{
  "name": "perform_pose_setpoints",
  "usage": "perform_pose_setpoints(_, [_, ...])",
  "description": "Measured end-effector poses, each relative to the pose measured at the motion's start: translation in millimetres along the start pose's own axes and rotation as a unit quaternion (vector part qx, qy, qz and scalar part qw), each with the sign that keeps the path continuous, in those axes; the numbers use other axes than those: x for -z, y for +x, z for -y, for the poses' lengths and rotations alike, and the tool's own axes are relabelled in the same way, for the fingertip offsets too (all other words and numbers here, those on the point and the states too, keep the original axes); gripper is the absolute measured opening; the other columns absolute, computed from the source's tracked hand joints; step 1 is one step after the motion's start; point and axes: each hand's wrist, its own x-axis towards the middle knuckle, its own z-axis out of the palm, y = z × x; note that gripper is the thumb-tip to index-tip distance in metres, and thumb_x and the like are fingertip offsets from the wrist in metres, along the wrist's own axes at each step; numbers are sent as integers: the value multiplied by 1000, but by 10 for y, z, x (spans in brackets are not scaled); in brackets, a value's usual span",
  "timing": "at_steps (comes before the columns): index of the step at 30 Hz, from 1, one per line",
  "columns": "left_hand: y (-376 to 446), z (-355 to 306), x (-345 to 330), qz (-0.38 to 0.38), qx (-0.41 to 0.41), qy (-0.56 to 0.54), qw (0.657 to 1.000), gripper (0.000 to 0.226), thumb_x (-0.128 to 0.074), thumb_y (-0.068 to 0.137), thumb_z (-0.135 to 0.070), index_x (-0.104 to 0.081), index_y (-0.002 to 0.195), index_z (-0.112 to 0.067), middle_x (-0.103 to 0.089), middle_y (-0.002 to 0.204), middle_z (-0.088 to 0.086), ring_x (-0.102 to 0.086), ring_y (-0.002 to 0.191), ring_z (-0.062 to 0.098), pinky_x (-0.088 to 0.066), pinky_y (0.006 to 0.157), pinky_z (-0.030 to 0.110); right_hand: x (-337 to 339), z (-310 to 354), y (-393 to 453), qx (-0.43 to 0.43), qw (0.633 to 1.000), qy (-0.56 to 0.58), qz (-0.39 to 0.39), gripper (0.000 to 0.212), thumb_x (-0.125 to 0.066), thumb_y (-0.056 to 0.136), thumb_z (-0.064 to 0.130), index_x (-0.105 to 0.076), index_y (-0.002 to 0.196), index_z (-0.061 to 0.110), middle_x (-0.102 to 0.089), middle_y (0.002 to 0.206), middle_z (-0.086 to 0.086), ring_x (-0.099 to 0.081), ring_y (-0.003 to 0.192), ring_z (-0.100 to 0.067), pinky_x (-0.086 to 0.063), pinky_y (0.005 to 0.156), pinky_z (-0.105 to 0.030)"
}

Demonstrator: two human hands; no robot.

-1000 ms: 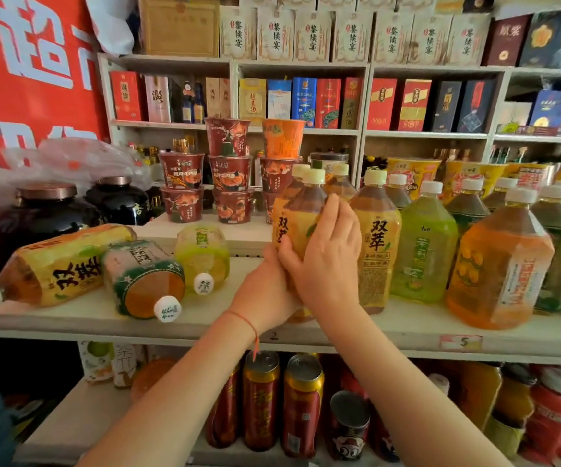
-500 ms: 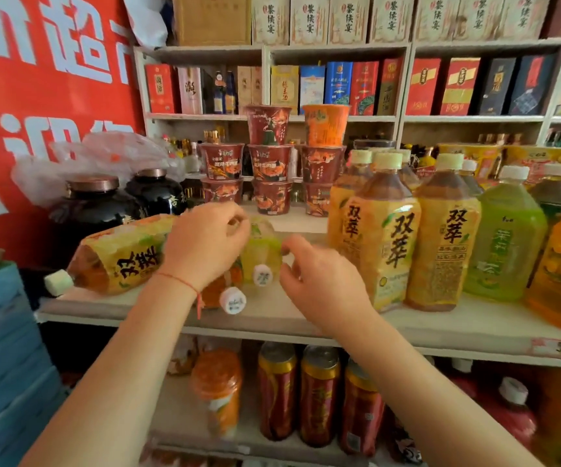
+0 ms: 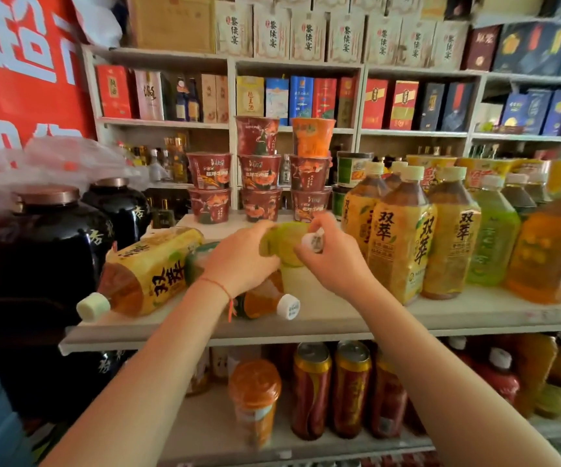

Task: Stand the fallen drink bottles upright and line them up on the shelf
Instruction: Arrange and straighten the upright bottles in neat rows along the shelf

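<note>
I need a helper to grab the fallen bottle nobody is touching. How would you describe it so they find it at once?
Find the black jars at the shelf's left end. Beside them lies the yellow-labelled tea bottle, its pale cap pointing off the front edge. Unlike its fallen neighbours, no hand touches it.

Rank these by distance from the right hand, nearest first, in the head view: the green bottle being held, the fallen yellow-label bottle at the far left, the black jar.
1. Green bottle: held by the right hand at the cap end.
2. Fallen yellow-label bottle: lying on the shelf, left of both hands.
3. Black jar: farthest left, beyond that bottle.
</note>
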Motion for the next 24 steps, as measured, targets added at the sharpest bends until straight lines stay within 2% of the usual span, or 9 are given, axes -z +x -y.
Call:
perform_pose_setpoints(3, [77, -64, 99, 74, -18, -86, 993, 92, -84, 74, -46, -34, 151, -35, -48, 135, -18, -48, 124, 10, -43, 98, 28, 195, 171, 76, 43, 997, 23, -66, 25, -68, 94, 32, -53, 111, 22, -63, 81, 11, -62, 67, -6, -52, 56, -26])
perform_pose_setpoints(5, [135, -209, 44, 56, -22, -101, 993, 103, -88, 69, -45, -30, 153, -35, -46, 146, -15, -45, 131, 11, -43, 107, 35, 313, 254, 142, 62, 993, 17, -100, 32, -68, 94, 38, -58, 117, 18, -63, 82, 13, -63, 71, -6, -54, 59, -29])
perform_pose_setpoints(8, [231, -456, -87, 12, -10, -147, 989, 86, -88, 67, -48, -42, 139, -37, -56, 123, -19, -54, 109, 5, -48, 93, 29, 453, 289, 284, 72, 989, -13, -131, 40, -66, 94, 44, -60, 123, 17, -57, 80, 16, -58, 74, -4, -49, 62, -27])
perform_pose_setpoints(10, [292, -568, -130, 27, -7, -192, 981, 78, -88, 69, -45, -43, 132, -41, -55, 107, -26, -53, 96, -5, -45, 79, 17, 511, 261, 361, 65, 987, -48, -139, 37, -62, 96, 44, -61, 122, 19, -59, 91, 7, -59, 88, -16, -48, 69, -33])
perform_pose_setpoints(12, [337, -612, -146, 40, -3, -216, 975, 70, -87, 73, -37, -41, 126, -43, -55, 102, -28, -52, 93, -10, -42, 72, 12, 506, 207, 401, 62, 986, -89, -129, 37, -57, 99, 41, -57, 128, 19, -54, 111, -5, -52, 109, -27, -45, 88, -39])
perform_pose_setpoints(14, [375, -631, -168, 39, 0, -201, 979, 65, -84, 78, -29, -44, 128, -38, -57, 104, -25, -58, 98, -1, -45, 74, 14, 454, 150, 382, 79, 988, -91, -99, 41, -55, 100, 38, -50, 137, 22, -49, 117, -10, -47, 113, -30, -43, 96, -42])
perform_pose_setpoints(16, [382, -648, -183, 39, -4, -170, 985, 71, -81, 81, -23, -43, 140, -32, -59, 113, -19, -59, 104, 9, -46, 79, 19, 378, 104, 329, 105, 985, -107, -87, 40, -52, 101, 35, -49, 139, 24, -49, 116, -12, -52, 105, -32, -48, 89, -44])
perform_pose_setpoints(20, [337, -601, -146, 30, -6, -104, 994, 69, -76, 87, -26, -43, 147, -31, -60, 135, -4, -57, 119, 17, -44, 90, 27, 276, -1, 313, 126, 959, -204, -151, 32, -49, 103, 37, -64, 123, 16, -52, 108, -15, -56, 93, -34, -49, 76, -40])
perform_pose_setpoints(24, [220, -334, -33, -32, 20, 0, 999, 32, -61, 97, -28, -66, 128, -27, -66, 129, -5, -59, 117, 15, -42, 92, 27, 194, -81, 413, 121, 945, -239, -187, 34, -49, 102, 34, -65, 119, 10, -54, 107, -21, -55, 94, -36, -47, 75, -41])
